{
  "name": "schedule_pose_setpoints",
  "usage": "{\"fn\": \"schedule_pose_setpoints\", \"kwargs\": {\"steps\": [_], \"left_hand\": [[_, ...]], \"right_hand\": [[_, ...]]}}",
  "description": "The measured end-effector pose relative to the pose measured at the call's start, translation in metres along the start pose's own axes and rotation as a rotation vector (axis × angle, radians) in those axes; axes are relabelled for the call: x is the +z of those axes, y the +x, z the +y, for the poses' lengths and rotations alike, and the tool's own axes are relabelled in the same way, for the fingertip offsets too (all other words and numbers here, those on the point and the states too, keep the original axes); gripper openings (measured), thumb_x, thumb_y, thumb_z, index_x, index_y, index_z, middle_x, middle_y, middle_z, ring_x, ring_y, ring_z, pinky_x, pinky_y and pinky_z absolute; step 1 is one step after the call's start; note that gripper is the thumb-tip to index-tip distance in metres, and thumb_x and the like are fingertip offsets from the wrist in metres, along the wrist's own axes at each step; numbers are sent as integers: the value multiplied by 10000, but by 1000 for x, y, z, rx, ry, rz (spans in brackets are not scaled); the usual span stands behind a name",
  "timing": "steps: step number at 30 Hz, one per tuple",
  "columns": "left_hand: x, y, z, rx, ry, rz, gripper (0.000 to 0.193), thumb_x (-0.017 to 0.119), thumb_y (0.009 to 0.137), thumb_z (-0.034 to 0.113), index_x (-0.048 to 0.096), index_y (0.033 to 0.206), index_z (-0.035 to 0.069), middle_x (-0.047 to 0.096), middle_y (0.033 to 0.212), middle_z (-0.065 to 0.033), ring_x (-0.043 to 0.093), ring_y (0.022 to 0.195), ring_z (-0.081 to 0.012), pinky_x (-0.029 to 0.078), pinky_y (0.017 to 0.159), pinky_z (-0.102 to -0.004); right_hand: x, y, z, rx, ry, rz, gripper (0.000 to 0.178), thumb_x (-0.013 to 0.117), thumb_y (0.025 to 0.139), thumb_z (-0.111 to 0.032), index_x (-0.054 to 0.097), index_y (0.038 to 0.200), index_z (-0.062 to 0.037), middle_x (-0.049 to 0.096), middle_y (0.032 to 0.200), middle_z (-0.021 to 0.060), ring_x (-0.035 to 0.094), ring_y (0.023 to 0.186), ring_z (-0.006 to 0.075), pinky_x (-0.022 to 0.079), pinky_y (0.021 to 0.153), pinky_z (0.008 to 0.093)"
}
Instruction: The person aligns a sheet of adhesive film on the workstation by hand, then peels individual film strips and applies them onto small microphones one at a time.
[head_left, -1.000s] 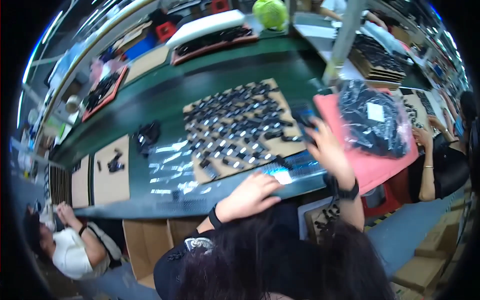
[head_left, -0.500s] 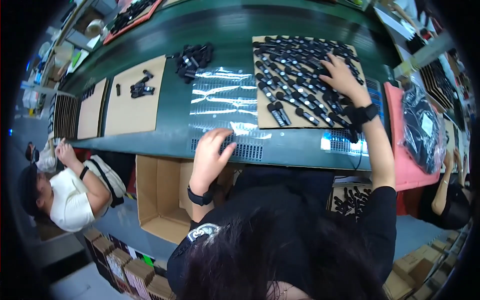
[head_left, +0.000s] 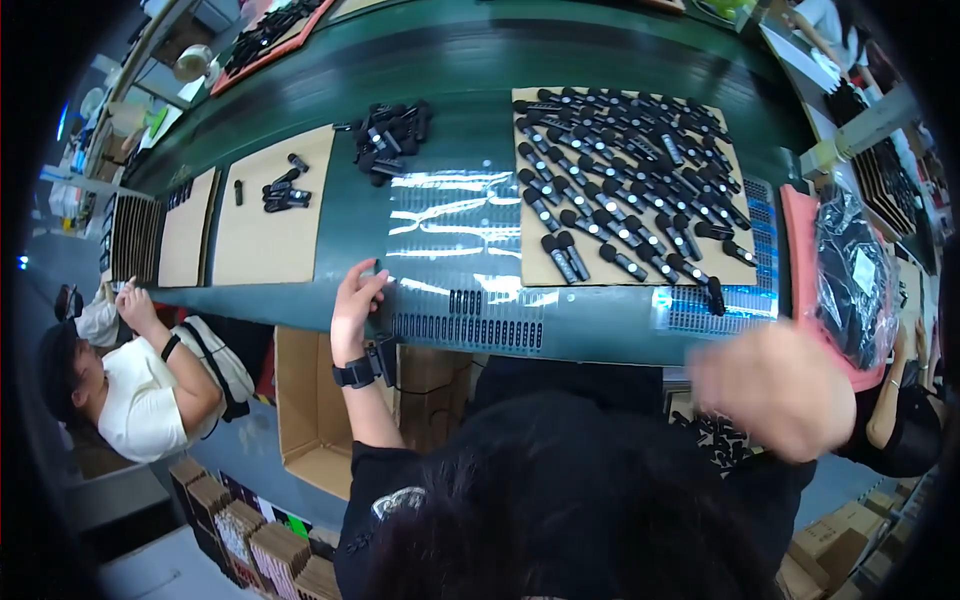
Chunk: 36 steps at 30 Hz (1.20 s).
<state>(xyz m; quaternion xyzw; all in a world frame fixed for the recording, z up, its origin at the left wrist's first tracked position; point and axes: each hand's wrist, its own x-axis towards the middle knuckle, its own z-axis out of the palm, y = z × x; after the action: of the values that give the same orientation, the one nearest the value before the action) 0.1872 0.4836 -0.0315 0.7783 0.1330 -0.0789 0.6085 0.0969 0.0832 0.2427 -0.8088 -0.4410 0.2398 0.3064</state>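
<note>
My left hand (head_left: 357,302) is at the near edge of the green table, fingers apart and slightly curled, with nothing seen in them. Beside it lies a clear sheet (head_left: 455,235) with rows of small dark oblong stickers (head_left: 467,302). My right hand (head_left: 765,385) is off the near right edge of the table, smeared by motion, so its fingers cannot be read. Many small black microphones (head_left: 622,232) with round heads cover a cardboard sheet (head_left: 540,272). A second blue-edged sticker sheet (head_left: 765,240) lies partly under that cardboard.
A loose pile of microphones (head_left: 392,140) lies at back left. Left of it, another cardboard sheet (head_left: 262,245) carries several more. A pink tray (head_left: 800,240) with a bagged black bundle (head_left: 855,270) stands right. An open carton (head_left: 305,410) sits below; a person in white (head_left: 150,400) is at left.
My right hand has left the microphones on the cardboard and swung down toward me past the table edge. My left hand has shifted left, off the sticker sheet.
</note>
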Motion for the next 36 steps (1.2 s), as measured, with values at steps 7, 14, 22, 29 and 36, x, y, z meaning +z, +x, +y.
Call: {"fn": "schedule_pose_setpoints", "kwargs": {"steps": [7, 14, 22, 29, 36], "left_hand": [[0, -13, 1, 59, -16, 1, 163, 564, 812, 127, 528, 917, 7, 537, 666, -26, 517, 585, -70, 443, 516, -198], [-38, -94, 67, 497, 81, 519, 79, 468, 874, 89, 493, 876, 14, 547, 757, -63, 466, 519, -51, 391, 422, -153], [-42, -86, 142, 1026, -327, 537, 88, 409, 896, 76, 471, 921, 19, 585, 923, -130, 378, 457, -32, 343, 433, -138], [40, -14, 159, 888, -746, 215, 88, 425, 820, -1, 475, 879, 42, 547, 1034, -182, 406, 508, -63, 357, 476, -184], [117, 28, 99, 205, -536, -182, 162, 474, 870, 191, 513, 796, 53, 598, 920, -67, 506, 692, -83, 395, 607, -248]], "right_hand": [[24, -14, -70, -630, -94, 135, 207, 563, 606, -151, 559, 784, -45, 548, 788, 128, 482, 556, 165, 382, 473, 246], [34, -26, -78, -699, -116, 33, 242, 528, 660, -147, 544, 875, -37, 520, 770, 106, 490, 597, 168, 394, 513, 255], [59, -62, -114, -596, -151, -73, 284, 489, 722, -142, 526, 979, -29, 488, 750, 80, 500, 644, 171, 409, 560, 265], [85, -97, -71, -407, 30, -436, 322, 454, 776, -138, 511, 1071, -21, 461, 732, 57, 509, 685, 174, 421, 601, 274], [87, -138, 68, 278, 199, 144, 250, 569, 801, -173, 562, 1002, -25, 564, 963, 79, 555, 840, 181, 445, 711, 287]]}}
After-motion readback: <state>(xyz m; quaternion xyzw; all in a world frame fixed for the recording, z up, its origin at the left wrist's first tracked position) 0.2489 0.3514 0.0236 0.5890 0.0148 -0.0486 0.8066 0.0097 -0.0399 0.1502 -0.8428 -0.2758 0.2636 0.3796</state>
